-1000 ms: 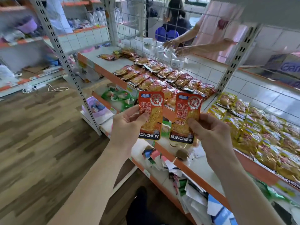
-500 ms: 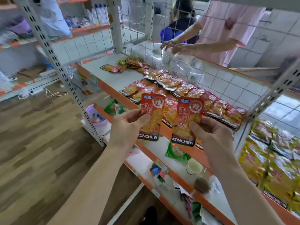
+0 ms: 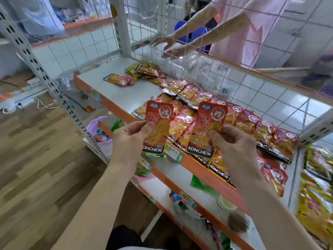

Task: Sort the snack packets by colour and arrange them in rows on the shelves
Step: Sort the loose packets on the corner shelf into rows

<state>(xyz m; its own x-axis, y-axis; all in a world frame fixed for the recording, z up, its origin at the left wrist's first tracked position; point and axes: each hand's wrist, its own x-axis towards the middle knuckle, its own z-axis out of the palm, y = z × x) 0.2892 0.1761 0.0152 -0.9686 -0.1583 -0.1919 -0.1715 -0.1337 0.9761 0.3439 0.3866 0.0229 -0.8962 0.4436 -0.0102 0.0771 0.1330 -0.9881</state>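
Note:
My left hand pinches a red snack packet upright by its left edge. Beside it, my right hand pinches a second red snack packet the same way. Both packets hover just in front of the white shelf with the orange front edge. Rows of red packets lie on that shelf behind my hands. A small loose heap of packets sits at the shelf's far corner, with one red packet apart. Yellow packets fill the neighbouring shelf at the right.
A wire mesh panel backs the shelf; another person's hands reach behind it. A perforated upright post stands at the left. The lower shelf holds green packets, a cup and oddments. Wooden floor lies to the left.
Both hands have carried their red packets up and closer to the red rows on the shelf. The view has swung left, so the yellow packets now sit at the right edge.

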